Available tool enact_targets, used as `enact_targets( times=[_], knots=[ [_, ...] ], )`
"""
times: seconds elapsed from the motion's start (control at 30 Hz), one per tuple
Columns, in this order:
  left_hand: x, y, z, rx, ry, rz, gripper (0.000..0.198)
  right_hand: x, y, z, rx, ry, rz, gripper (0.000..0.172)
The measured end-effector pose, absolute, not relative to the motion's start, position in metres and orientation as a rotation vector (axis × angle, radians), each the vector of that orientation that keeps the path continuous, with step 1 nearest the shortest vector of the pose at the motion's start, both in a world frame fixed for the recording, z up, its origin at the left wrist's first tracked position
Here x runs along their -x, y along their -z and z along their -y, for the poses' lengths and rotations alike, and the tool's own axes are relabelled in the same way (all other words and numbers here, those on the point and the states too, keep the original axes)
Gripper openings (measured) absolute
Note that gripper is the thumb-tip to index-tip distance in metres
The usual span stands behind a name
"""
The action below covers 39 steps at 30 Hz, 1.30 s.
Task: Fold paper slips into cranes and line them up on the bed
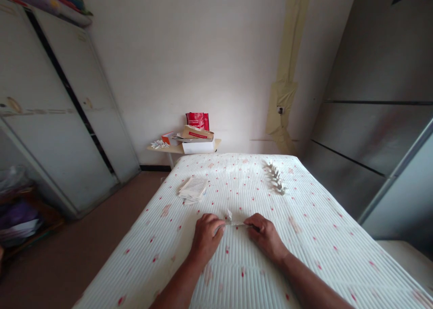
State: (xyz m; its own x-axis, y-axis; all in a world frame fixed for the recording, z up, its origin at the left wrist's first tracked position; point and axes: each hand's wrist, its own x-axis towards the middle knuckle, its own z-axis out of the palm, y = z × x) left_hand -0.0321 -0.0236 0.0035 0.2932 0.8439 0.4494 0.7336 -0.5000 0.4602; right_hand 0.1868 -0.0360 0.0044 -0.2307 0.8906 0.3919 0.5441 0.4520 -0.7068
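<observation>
Between my two hands, low over the quilted cover [237, 264], is a small folded piece of paper [229, 218] with one point sticking up. My left hand [207, 233] pinches its left end between thumb and fingers. The right end is in the closed fingers of my right hand [264, 233]. A stack of printed paper sheets [194, 190] lies beyond my left hand. Farther off on the right, several folded paper shapes [276, 179] stand in a row on the cover.
Past the bed's far edge, a small table [174, 149] bears a white box [198, 146], a red bag [197, 120] and a heap of small white pieces [159, 144]. Pale cabinets [50, 106] stand at left, a grey wardrobe [365, 124] at right.
</observation>
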Motion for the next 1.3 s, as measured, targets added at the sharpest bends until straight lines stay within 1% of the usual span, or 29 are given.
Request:
enact_targets(
  times=[0.2, 0.37, 0.57, 0.77, 0.93, 1.07, 1.3],
  knots=[
    [0.029, -0.003, 0.024, -2.436, -0.992, -1.432, 0.019, -0.177, -0.007, 0.04, 1.203, -0.368, 2.175, 0.036],
    [0.028, 0.001, 0.024, -2.437, -0.96, -1.459, 0.013, -0.169, -0.011, 0.041, 1.319, -0.162, 2.316, 0.027],
    [0.026, -0.002, 0.023, -2.357, -0.887, -1.57, 0.019, -0.17, -0.012, 0.04, 1.31, -0.224, 2.295, 0.028],
    [0.022, -0.004, 0.019, -2.325, -0.765, -1.661, 0.013, -0.169, -0.012, 0.031, 1.379, -0.411, 2.14, 0.024],
    [0.017, -0.005, 0.016, -2.243, -0.742, -1.736, 0.018, -0.157, -0.016, 0.023, 1.595, -0.354, 2.156, 0.019],
    [0.016, -0.006, 0.016, -2.239, -0.755, -1.705, 0.022, -0.151, -0.022, 0.022, 1.625, -0.354, 2.189, 0.019],
    [0.016, -0.008, 0.018, -2.359, -0.719, -1.644, 0.014, -0.151, -0.025, 0.017, 1.649, -0.363, 2.14, 0.013]
  ],
)
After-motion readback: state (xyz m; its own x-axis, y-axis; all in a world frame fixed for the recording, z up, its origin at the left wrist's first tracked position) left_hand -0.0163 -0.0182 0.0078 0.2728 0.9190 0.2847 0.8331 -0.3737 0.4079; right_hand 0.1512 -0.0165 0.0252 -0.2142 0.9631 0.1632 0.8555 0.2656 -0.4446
